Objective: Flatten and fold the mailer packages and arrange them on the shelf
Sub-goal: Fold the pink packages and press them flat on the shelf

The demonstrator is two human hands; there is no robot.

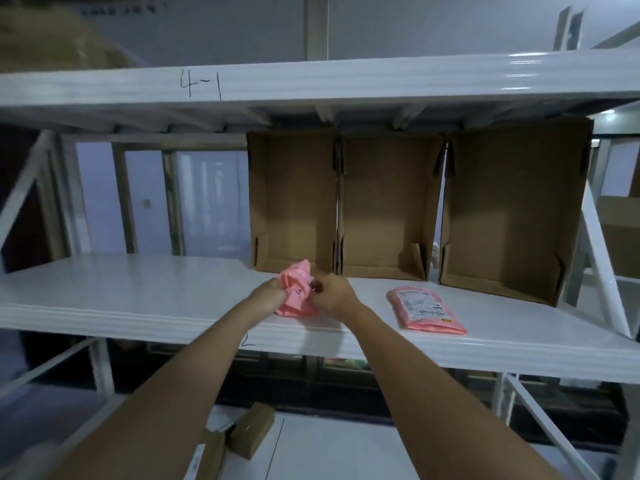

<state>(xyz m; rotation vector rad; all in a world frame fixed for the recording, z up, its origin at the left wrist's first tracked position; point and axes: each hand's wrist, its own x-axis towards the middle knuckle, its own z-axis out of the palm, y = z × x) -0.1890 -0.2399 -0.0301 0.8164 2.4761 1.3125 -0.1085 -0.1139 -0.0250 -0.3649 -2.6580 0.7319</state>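
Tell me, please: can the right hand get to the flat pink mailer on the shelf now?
Probably yes, once it lets go. The flat pink mailer lies in the open on the shelf, nothing between, but the right hand grips the crumpled pink mailer together with the left hand.

Your crumpled mailer [298,289] sits on the shelf [138,292], left of the flat mailer [426,311]; three cardboard boxes [391,209] stand behind.
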